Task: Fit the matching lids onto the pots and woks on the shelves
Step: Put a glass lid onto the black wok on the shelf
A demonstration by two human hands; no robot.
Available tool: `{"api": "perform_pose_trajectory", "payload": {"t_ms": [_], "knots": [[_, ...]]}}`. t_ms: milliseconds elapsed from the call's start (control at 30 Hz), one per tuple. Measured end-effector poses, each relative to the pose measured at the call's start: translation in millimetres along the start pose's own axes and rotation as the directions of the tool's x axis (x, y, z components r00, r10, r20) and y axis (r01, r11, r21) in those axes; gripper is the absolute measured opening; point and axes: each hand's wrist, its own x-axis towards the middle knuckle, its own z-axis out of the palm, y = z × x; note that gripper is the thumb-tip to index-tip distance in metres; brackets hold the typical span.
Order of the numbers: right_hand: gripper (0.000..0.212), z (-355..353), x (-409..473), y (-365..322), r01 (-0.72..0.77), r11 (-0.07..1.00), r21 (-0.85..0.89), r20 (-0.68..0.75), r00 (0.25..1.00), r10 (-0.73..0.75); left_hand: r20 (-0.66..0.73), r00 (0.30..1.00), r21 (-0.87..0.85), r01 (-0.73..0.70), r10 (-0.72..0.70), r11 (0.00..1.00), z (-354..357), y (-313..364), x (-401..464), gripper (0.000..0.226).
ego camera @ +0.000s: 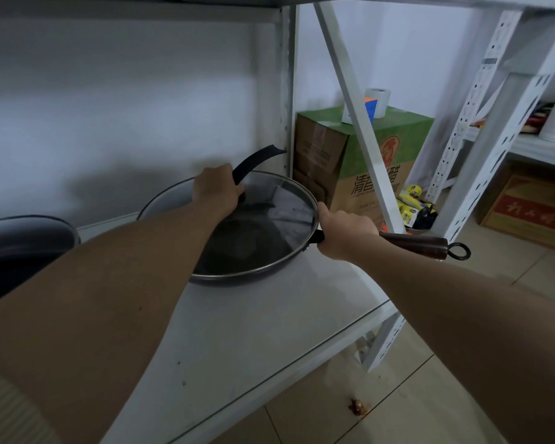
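Now, from the left: a dark pot (23, 245) sits at the shelf's (253, 331) far-left edge, uncovered as far as I can see. Behind my left arm a second, grey pot (170, 200) shows only its back rim. My left hand (217, 190) is curled round the lid's black arched handle (253, 165), which rises up and back toward the shelf post (287, 91). The glass lid (269, 216) lies over the wok (247, 264), tilted: its far-right edge is lifted, while the near-left edge seems down against the rim. I judge it not yet seated.

My right hand (346, 232) grips the wok's wooden handle (420, 245) close to the bowl; that handle runs out to the right, past the shelf edge, ending in a metal ring (460, 251). So the hands are apart, one on each piece, the lid between them.

The next move, I think, turns on that tilt: the left hand lowers the raised side while the right steadies the wok.
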Motion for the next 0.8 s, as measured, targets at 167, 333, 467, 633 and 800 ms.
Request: {"api": "perform_pose_trajectory", "payload": {"t_ms": [167, 333, 467, 633, 800], "knots": [[0.063, 4, 1, -3, -0.009, 1.000, -0.014, -0.011, 1.000, 0.009, 0.048, 0.999, 0.009, -0.012, 0.011, 1.000, -3, -5, 4, 0.028], [0.070, 1, -1, -2, 0.012, 1.000, -0.004, 0.015, 1.000, -0.012, 0.143, 0.989, 0.033, -0.035, 0.030, 0.999, -8, -2, 6, 0.030], [0.065, 1, -1, -2, -0.009, 1.000, -0.011, 0.013, 1.000, 0.009, 0.123, 0.992, 0.099, -0.034, 0.022, 0.994, -3, -1, 7, 0.035], [0.057, -5, 4, -10, -0.059, 0.995, 0.085, 0.096, 0.994, 0.051, 0.104, 0.994, 0.168, -0.055, 0.038, 0.984, 1, -3, 6, 0.042], [0.061, -12, 9, -10, -0.076, 0.968, 0.239, 0.150, 0.988, 0.041, 0.113, 0.994, 0.235, -0.020, -0.007, 0.972, -2, -1, 0, 0.059]]}}
